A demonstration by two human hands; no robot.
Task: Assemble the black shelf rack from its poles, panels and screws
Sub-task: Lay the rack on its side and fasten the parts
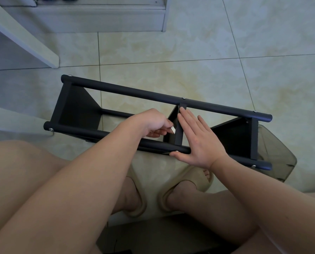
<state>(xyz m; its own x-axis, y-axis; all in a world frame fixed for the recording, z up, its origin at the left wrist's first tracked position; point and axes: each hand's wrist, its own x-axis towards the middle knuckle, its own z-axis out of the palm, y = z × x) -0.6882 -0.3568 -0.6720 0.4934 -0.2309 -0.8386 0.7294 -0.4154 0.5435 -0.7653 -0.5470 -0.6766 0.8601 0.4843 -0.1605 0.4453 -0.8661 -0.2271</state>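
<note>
The rack [144, 94] lies on its side on the tiled floor [189, 52], right in front of the seated person's knees, with its long poles running left to right. The far pole [217, 108] and the near pole [90, 134] are uppermost, joined by three panels standing on edge: a left panel [78, 109], a middle panel [179, 134] and a right panel [233, 136]. The left hand [153, 123] reaches inside the rack just left of the middle panel, its fingers curled and pinching a small pale piece [173, 130] against that panel; what the piece is I cannot tell. The right hand [202, 143] lies flat and spread, its fingers straight along the middle panel's top edge and its thumb on the near pole beside a screw [177, 151]. The rack's right end sits over a smoky see-through tub [275, 153]. Beige slippers [193, 180] are on the feet just on the person's side of the rack, and a white board [34, 46] slants beyond its left end.
</note>
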